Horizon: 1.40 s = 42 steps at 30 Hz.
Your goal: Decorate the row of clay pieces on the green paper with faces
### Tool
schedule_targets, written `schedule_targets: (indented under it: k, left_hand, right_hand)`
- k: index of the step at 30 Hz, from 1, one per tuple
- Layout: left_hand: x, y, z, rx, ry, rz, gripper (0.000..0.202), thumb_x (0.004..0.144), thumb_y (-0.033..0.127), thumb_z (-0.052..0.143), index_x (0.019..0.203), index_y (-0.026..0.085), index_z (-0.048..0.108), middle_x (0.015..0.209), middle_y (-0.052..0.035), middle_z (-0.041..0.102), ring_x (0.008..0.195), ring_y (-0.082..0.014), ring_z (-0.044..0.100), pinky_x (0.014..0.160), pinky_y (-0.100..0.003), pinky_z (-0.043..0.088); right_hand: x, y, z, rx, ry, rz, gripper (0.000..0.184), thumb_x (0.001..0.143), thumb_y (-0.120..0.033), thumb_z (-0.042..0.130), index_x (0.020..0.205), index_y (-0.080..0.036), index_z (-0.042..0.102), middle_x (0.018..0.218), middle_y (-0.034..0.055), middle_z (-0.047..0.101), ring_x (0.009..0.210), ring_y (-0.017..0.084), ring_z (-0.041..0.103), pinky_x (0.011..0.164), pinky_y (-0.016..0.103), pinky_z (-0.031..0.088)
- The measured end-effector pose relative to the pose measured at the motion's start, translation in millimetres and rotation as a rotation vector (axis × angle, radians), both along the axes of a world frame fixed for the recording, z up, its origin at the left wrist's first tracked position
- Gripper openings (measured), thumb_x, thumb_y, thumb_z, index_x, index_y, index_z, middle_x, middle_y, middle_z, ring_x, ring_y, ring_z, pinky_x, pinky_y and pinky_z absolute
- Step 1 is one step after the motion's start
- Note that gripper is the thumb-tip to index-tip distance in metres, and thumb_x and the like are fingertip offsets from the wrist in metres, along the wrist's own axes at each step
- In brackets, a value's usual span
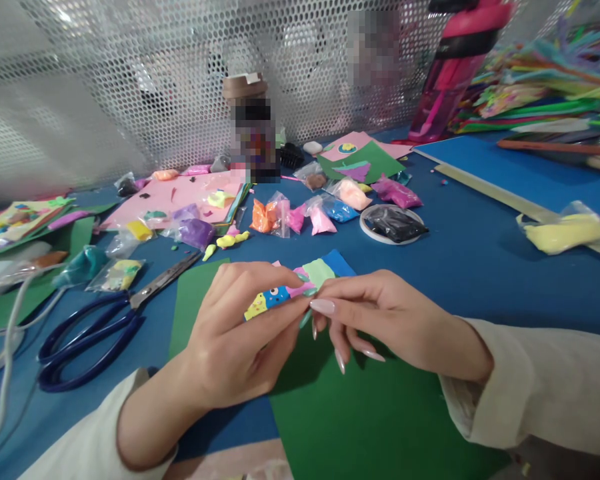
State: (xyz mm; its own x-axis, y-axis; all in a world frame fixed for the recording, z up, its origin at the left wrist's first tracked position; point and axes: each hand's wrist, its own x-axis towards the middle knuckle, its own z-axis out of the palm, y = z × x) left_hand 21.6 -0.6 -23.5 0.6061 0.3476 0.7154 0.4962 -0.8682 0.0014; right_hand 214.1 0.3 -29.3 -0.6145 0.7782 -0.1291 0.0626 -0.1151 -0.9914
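Note:
My left hand is closed around a colourful modelling-clay piece, its fingers meeting near the pink part. Yellow, speckled blue with an eye, pink and pale green areas show on that piece, partly hidden by my fingers. Thumb and forefinger of my right hand pinch together against the left fingertips; whatever lies between them is too small to make out. The other right fingers hang curled below. Beneath both hands lies a green paper sheet on the blue table.
Blue-handled scissors lie at the left beside a white cable. Ahead are several bagged clays, including a purple one and a black one on a round lid. Behind stand a cup, a pink bottle and a perforated metal screen.

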Motion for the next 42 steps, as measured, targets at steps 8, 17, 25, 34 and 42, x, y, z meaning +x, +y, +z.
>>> schedule_targets:
  k: [8,17,25,34,42]
  left_hand:
    - [1.8,-0.7,-0.6,0.014,-0.016,-0.013,0.018,0.074,0.005,0.058,0.086,0.018,0.061,0.086,-0.0073,0.058,0.078,-0.0169,0.056,0.068,-0.036,0.049]
    - [4.8,-0.9,1.5,-0.026,-0.065,0.021,0.014,0.073,0.008,0.060,0.084,0.017,0.062,0.084,-0.0057,0.057,0.077,-0.0146,0.055,0.066,-0.032,0.050]
    - [1.1,1.5,-0.6,-0.386,-0.249,0.068,0.022,0.079,0.009,0.054,0.094,0.022,0.064,0.091,-0.0054,0.054,0.081,-0.0146,0.054,0.064,-0.029,0.050]
    - [2.0,1.2,-2.6,-0.448,-0.306,0.035,0.022,0.076,0.014,0.060,0.095,0.025,0.064,0.092,-0.0048,0.053,0.084,-0.0159,0.054,0.066,-0.031,0.050]
    - [3.3,-2.7,-0.1,-0.361,-0.245,0.089,0.012,0.079,0.018,0.057,0.085,0.027,0.062,0.088,-0.0030,0.053,0.078,-0.0144,0.053,0.062,-0.032,0.048]
  right_hand:
    - [-1.0,-0.5,1.5,0.043,-0.023,0.006,0.037,0.084,-0.046,0.049,0.072,-0.012,0.058,0.048,-0.0009,0.054,0.034,0.004,0.036,0.034,0.018,0.028]
    - [-1.1,-1.0,1.7,0.108,0.018,-0.034,0.028,0.085,-0.036,0.051,0.069,-0.014,0.056,0.048,-0.0035,0.049,0.041,0.005,0.047,0.035,0.018,0.028]
    - [0.1,2.2,1.3,-0.019,0.093,-0.103,0.025,0.087,-0.030,0.046,0.085,-0.011,0.063,0.067,0.0012,0.053,0.047,0.007,0.052,0.037,0.017,0.034]
    - [1.1,1.4,0.7,-0.098,0.133,-0.125,0.025,0.086,-0.031,0.048,0.083,-0.011,0.062,0.067,0.0025,0.054,0.049,0.008,0.053,0.038,0.018,0.036]
    - [0.3,1.6,-0.6,-0.102,0.159,-0.122,0.024,0.086,-0.031,0.048,0.079,-0.012,0.060,0.067,0.0018,0.055,0.048,0.008,0.053,0.039,0.017,0.037]
